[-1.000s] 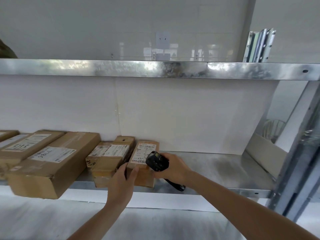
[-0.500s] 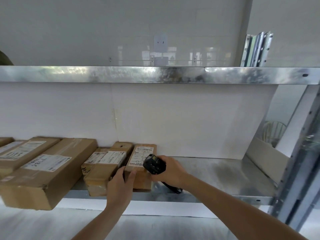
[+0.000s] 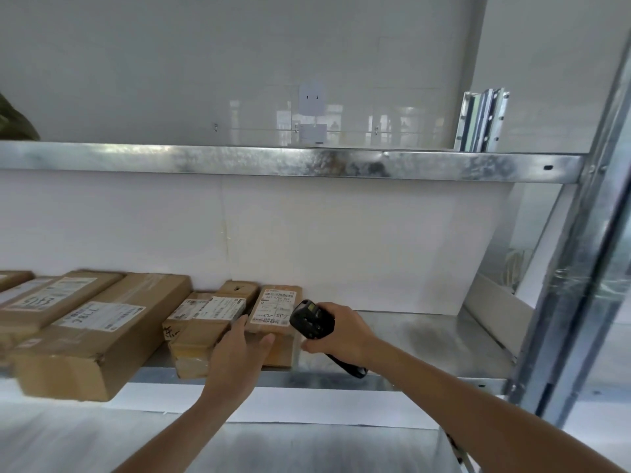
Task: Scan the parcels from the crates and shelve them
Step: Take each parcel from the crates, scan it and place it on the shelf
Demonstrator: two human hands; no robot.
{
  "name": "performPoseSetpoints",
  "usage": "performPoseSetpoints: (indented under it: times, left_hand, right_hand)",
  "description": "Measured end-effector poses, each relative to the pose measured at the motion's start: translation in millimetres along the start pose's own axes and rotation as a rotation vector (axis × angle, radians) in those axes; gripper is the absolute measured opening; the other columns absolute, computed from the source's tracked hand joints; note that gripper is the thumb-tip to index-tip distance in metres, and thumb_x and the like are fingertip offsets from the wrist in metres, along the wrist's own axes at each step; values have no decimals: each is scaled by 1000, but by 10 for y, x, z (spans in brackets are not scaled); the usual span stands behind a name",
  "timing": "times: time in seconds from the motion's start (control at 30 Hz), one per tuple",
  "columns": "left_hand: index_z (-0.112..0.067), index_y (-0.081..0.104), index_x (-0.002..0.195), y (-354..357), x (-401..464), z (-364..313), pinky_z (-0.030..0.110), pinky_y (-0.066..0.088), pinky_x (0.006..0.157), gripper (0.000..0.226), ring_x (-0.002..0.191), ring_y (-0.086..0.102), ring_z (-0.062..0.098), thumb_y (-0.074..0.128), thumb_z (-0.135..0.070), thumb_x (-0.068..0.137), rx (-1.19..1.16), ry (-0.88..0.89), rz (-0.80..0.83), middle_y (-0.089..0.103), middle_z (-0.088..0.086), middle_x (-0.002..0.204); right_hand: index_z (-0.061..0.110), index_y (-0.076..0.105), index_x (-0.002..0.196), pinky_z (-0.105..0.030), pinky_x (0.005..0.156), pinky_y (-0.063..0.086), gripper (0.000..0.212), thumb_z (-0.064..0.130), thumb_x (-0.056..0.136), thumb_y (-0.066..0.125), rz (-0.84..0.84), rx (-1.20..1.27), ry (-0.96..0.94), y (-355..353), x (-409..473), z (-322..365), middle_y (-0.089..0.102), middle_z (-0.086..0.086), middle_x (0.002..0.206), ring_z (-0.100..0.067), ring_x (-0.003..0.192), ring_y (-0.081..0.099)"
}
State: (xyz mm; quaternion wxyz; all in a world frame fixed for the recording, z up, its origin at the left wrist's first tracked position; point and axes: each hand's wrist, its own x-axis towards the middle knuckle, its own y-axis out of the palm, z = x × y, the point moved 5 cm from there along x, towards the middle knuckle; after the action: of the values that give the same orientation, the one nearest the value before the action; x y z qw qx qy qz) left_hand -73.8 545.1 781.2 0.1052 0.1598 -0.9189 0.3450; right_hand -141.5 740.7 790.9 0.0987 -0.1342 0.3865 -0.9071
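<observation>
Parcel (image 3: pixel 275 314), a small brown box with its white label facing up, lies on the metal shelf (image 3: pixel 420 339), at the right end of a row of cartons and touching its neighbour, a taped carton (image 3: pixel 205 324). The left hand (image 3: pixel 239 356) meets it at the near end, fingers straight and laid against that end face, thumb reaching up along its left edge. Just right of that hand, the right hand (image 3: pixel 341 332) grips the black scanner (image 3: pixel 311 319), fingers wrapped round its handle and its head close beside the label. To seat the parcel well, push squarely along its length so it slides back without twisting against the taped carton, and keep the scanner clear of the label. Further left a long carton (image 3: pixel 95 336) overhangs the shelf lip; nudging the row risks tipping it.
</observation>
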Motion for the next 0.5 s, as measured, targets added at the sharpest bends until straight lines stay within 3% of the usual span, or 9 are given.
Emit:
performPoseSetpoints:
  times: [0.1,0.27,0.4,0.5]
  left_hand:
    - [-22,47,139,-123,-67,-48,10,44,79,46,114,59,11,59,-38,98,-7,39,8,58,-14,125]
    - [-17,48,138,-405,-143,-75,20,52,70,52,95,66,15,56,-49,97,-23,15,21,69,-3,110]
    - [-19,51,135,-829,-247,-64,32,51,89,62,109,65,21,57,-58,87,-63,-21,-13,72,6,115]
    - [-30,56,127,-1319,-334,86,16,43,80,54,107,63,5,55,-63,85,-46,8,-78,69,-9,119]
  right_hand:
    - [32,66,118,-21,73,51,52,34,71,88,-12,-11,6,-112,-127,84,71,12,100,-10,89,66]
    - [34,65,116,-20,71,49,50,38,71,87,-29,-37,-5,-246,-333,322,70,13,98,-6,86,64]
    - [37,63,122,-28,80,54,57,45,70,86,-35,-55,-22,-251,-419,698,70,12,105,-10,94,65]
    - [37,60,130,-28,85,53,69,51,69,87,-5,-50,-45,-116,-449,1104,69,11,116,-11,102,64]
